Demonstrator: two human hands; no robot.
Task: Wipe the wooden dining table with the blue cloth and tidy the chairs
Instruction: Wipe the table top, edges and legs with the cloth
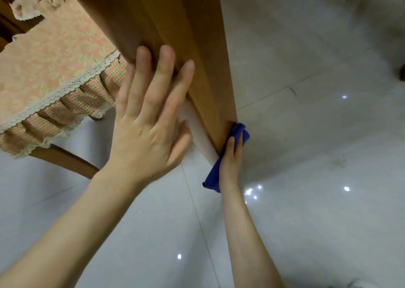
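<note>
Left hand [142, 121] rests flat, fingers spread, on the wooden table [186, 35], whose length runs away from the person, while the right hand [230, 159] grips the blue cloth [239, 131] against its near corner.

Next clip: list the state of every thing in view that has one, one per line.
Wooden table: bare wood, touched by both hands.
Blue cloth: bunched, pressed against the table's edge.
Left hand: fingers straight, lying flat on the table.
Right hand: grips the cloth at the table's edge.
Chair: close beside the table, seat under a pink frilled cover.
</note>
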